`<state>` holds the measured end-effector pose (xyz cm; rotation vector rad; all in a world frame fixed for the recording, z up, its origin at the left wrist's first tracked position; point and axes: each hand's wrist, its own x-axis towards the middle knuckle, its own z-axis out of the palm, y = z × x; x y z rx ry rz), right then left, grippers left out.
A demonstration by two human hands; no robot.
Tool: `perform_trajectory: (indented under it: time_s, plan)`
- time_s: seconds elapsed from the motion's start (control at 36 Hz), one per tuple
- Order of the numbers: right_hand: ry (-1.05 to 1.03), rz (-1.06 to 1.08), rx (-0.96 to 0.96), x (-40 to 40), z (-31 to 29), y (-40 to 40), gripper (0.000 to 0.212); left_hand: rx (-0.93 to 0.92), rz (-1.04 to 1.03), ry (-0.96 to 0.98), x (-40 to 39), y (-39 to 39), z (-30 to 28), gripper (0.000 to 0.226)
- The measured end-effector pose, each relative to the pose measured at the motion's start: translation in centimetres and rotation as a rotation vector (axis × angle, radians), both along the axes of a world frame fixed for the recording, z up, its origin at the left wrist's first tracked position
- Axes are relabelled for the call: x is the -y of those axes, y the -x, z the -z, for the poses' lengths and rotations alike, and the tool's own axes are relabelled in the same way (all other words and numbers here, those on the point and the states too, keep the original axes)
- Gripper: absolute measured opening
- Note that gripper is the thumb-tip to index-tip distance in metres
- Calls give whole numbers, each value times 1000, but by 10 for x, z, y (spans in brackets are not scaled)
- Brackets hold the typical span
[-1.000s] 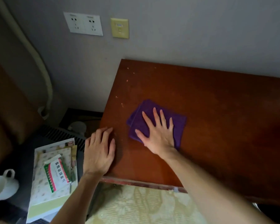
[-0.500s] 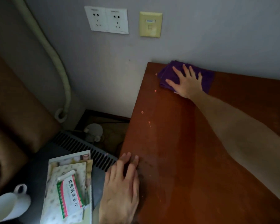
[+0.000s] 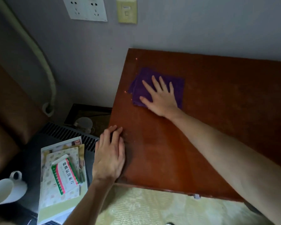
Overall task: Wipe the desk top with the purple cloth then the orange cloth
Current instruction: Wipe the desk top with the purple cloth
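Both hands flat, apart | right hand (image 3: 161, 96) presses purple cloth (image 3: 178, 88) | left hand (image 3: 109, 155) on desk top (image 3: 217, 98)

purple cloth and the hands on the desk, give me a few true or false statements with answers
1. The right hand lies flat on the purple cloth. True.
2. The left hand holds an orange cloth. False: it rests bare on the desk edge; no orange cloth shows.
3. The cloth lies near the desk's left side. True.
4. A white mug stands on the desk. False: it sits off the desk, lower left.
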<state>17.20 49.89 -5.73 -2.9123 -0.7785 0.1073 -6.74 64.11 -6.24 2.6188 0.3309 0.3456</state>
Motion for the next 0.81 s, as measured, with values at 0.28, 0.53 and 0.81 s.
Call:
perform_trajectory:
  time_s: [0.28,0.53,0.81]
  plan:
    - [-75,-81,9,5,7,291,71,83,-17,273,-35,35,-3,45]
    - [-55,-74,50,-19,10,273,54,11,35,190,-72,50,-8,50]
    - [-102,-167,-19,-48,5,129,61,100,18,159,-65,-9,-9,42]
